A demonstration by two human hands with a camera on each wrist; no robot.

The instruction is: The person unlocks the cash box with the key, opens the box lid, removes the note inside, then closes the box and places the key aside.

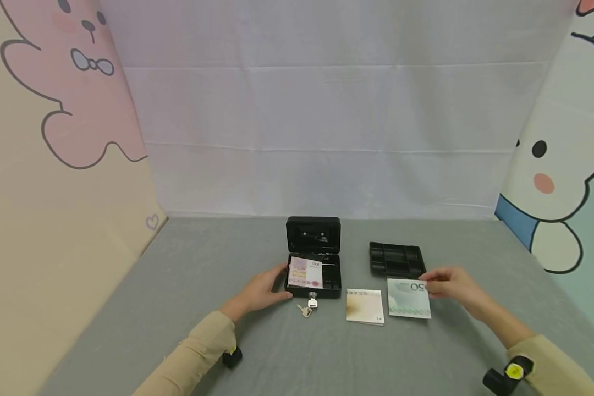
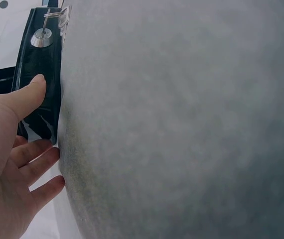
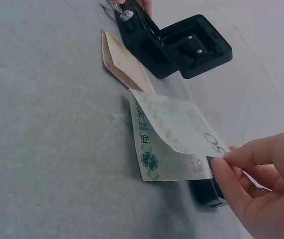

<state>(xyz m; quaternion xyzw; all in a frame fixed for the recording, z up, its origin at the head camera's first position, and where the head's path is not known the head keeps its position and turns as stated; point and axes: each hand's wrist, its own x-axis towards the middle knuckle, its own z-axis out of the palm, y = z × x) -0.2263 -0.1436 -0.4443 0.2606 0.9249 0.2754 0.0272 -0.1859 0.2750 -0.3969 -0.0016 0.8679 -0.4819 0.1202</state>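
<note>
- Grey cloth-covered table (image 1: pixel 326 357), under everything.
- Black rectangular cash box (image 1: pixel 330 293): long axis left to right, silver lock facing the person, lid raised at the far side.
- Black compartmented tray (image 1: pixel 397 259), right of the box, also lying crosswise.
- Left hand (image 1: pixel 258 292): unclenched, reaching inward, fingers spread by the box's left side, thumb against its front.
- Right hand (image 1: pixel 452 286): reaching inward, pinching a corner between thumb and fingers.
- Folded green-and-white paper banknote (image 1: pixel 408 298) in that pinch, just nearer than the tray; nearly square, slightly longer crosswise, its "50" upside down.
- Folded cream-and-brown paper note (image 1: pixel 365 306), left of it.
- Purple-and-white paper note (image 1: pixel 305 273), inside the box.
- Silver metal keys (image 1: pixel 305 311), below the lock.
</note>
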